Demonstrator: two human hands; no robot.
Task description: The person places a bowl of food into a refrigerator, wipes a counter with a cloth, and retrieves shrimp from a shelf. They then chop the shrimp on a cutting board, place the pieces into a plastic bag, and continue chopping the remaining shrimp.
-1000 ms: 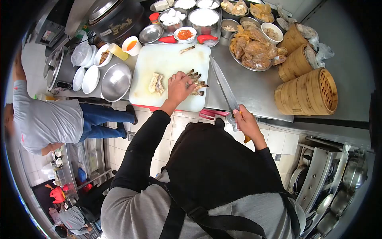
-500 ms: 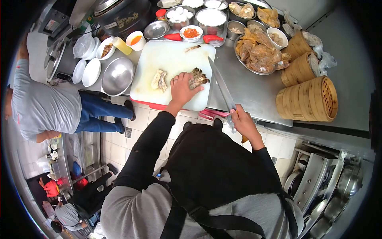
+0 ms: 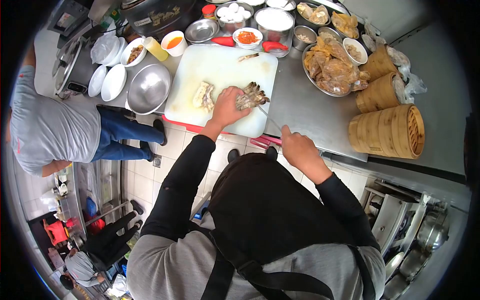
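My left hand [image 3: 231, 106] presses on a bunch of greyish shrimp-like pieces [image 3: 252, 96] on the white cutting board [image 3: 187, 70]. In my right hand [image 3: 301, 151] is the handle of a long knife [image 3: 270, 118]. Its blade is seen nearly edge-on, with the tip beside the bunch at the board's right side. A pale piece of food [image 3: 203, 97] lies on the board to the left of my left hand. One small piece [image 3: 248, 57] lies near the board's far edge.
Left of the board are a steel bowl [image 3: 149, 90] and white dishes [image 3: 114, 87]. Ingredient bowls line the back. A bowl of bagged food [image 3: 332, 70] and bamboo steamers [image 3: 387, 131] stand at the right. One person [image 3: 60, 120] stands at the left, another [image 3: 82, 265] farther off.
My right hand has moved left and turned the knife, bringing its blade down from pointing away to beside the bunch. My left hand stays on the bunch. The view has shifted slightly.
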